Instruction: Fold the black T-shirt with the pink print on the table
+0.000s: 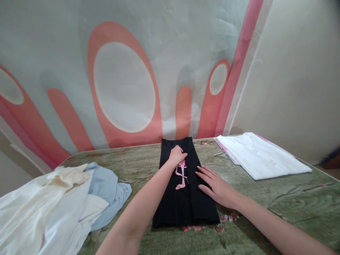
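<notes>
A black garment [183, 202] with a pink print [182, 175] lies folded into a long strip in the middle of the green table [278, 209]. My left hand [176, 156] rests on its far half with the fingers curled down against the cloth. My right hand [214, 186] lies flat on the garment's right side, fingers stretched out and pointing left toward the print.
A heap of loose white, cream and light blue clothes [61, 202] lies at the table's left. A folded stack of white garments [261, 157] sits at the back right. A wall hanging with orange and pink shapes [124, 88] stands right behind the table.
</notes>
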The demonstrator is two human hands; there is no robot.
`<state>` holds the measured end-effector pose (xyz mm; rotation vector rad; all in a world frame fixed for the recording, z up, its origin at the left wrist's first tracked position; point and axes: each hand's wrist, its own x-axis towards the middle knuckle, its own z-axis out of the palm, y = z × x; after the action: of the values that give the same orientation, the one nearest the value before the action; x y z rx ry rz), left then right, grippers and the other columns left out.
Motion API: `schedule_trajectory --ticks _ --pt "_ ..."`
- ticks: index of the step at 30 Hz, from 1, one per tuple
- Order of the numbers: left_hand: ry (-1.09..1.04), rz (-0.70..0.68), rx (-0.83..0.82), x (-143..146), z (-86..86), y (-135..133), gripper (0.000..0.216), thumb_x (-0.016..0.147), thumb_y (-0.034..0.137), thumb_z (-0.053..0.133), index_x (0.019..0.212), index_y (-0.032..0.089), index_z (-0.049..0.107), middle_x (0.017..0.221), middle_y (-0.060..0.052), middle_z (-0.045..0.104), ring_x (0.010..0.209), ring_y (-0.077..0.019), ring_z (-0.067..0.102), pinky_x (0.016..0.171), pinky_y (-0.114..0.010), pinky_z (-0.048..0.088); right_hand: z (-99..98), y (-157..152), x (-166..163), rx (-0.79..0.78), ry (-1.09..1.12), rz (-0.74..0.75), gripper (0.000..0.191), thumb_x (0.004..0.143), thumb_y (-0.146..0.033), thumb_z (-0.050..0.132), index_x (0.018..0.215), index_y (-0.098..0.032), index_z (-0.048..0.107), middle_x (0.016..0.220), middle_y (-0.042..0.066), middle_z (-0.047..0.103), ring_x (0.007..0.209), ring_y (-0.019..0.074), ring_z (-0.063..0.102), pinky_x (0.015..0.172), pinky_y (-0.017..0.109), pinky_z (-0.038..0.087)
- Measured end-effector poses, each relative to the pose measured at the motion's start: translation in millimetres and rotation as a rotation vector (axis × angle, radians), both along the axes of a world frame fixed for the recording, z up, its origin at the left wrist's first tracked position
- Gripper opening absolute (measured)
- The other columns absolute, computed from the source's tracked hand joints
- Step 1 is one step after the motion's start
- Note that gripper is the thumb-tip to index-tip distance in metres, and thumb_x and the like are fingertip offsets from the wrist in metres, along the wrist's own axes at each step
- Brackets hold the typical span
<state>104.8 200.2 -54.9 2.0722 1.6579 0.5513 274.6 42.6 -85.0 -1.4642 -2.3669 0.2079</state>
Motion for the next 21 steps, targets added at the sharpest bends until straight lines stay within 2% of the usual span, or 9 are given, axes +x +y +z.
schedule_trajectory --ticks 5,8,15,21 --pt "0.034 0.095 0.107 7.4 -14.2 -7.6 0.034 0.071 0.042 0.063 0.094 0.020 0.051 0.089 -0.006 0.063 0.084 -0.0199 0.060 0.069 -0.027 0.043 1.6 -0.5 -1.1 -0.006 -0.016 0.005 0.053 0.088 -0.050 0.035 0.132 -0.022 0.041 0.143 0.007 0.031 0.131 0.0246 0.024 0.106 0.046 0.024" --pt "0.052 0.082 0.120 9.1 -17.2 -15.0 0.031 0.074 0.039 0.061 0.096 0.021 0.048 0.090 -0.005 0.063 0.083 -0.0188 0.060 0.070 -0.027 0.042 1.1 -0.1 -1.3 -0.010 -0.029 0.009 0.053 0.088 -0.050 0.035 0.133 -0.022 0.040 0.142 0.008 0.031 0.130 0.0253 0.026 0.105 0.047 0.025" --pt "-0.010 -0.007 0.150 7.4 -12.0 -27.1 0.025 0.079 0.026 0.057 0.102 0.023 0.046 0.089 -0.002 0.064 0.085 -0.0176 0.059 0.076 -0.028 0.040 -3.7 0.9 -0.2 0.020 0.015 0.024 0.050 0.088 -0.048 0.036 0.132 -0.024 0.041 0.141 0.006 0.033 0.130 0.0257 0.026 0.105 0.048 0.025" --pt "-0.124 -0.023 0.226 4.0 -17.5 -19.7 0.024 0.078 0.018 0.055 0.101 0.019 0.048 0.082 -0.002 0.062 0.078 -0.0149 0.059 0.073 -0.025 0.042 1.8 -1.7 -2.1 0.004 0.006 0.023 0.050 0.090 -0.046 0.034 0.134 -0.023 0.037 0.143 0.006 0.030 0.131 0.0235 0.024 0.107 0.046 0.024"
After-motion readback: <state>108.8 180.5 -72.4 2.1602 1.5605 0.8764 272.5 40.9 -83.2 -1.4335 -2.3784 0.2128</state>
